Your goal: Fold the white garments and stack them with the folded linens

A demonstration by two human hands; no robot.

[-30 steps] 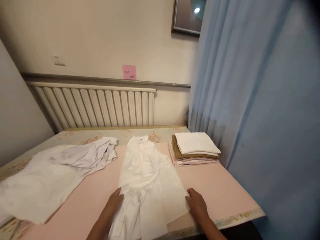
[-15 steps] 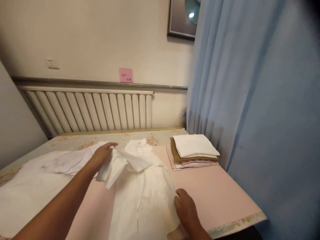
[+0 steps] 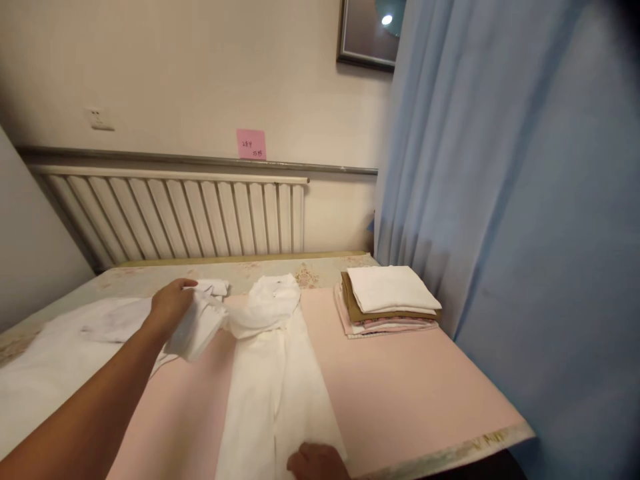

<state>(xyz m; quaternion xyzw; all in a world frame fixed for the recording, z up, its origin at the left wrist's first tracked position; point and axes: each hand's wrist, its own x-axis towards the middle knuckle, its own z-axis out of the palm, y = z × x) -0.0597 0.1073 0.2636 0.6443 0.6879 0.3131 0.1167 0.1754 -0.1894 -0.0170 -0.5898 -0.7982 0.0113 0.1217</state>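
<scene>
A long white dress [image 3: 273,373] lies lengthwise on the pink board, its collar end toward the wall and its lower end running out of view. My left hand [image 3: 173,303] is closed on a sleeve of it, holding the cloth out to the left, slightly raised. Near the bottom edge of the view, my right hand [image 3: 320,461] has its fingers curled on the lower part of the dress; the picture cuts off the rest of that hand. The right side of the dress is turned inward and forms a straight slanting edge.
More white clothes [image 3: 65,353] lie loosely at the left. A stack of folded cloth [image 3: 393,291] stands at the back right of the pink board [image 3: 400,380]. A blue curtain [image 3: 465,167] hangs along the right side, and a radiator [image 3: 200,217] is behind the table.
My left hand has moved left with the sleeve. My right hand has moved left and nearer, and the right side of the dress has come inward, making it narrower.
</scene>
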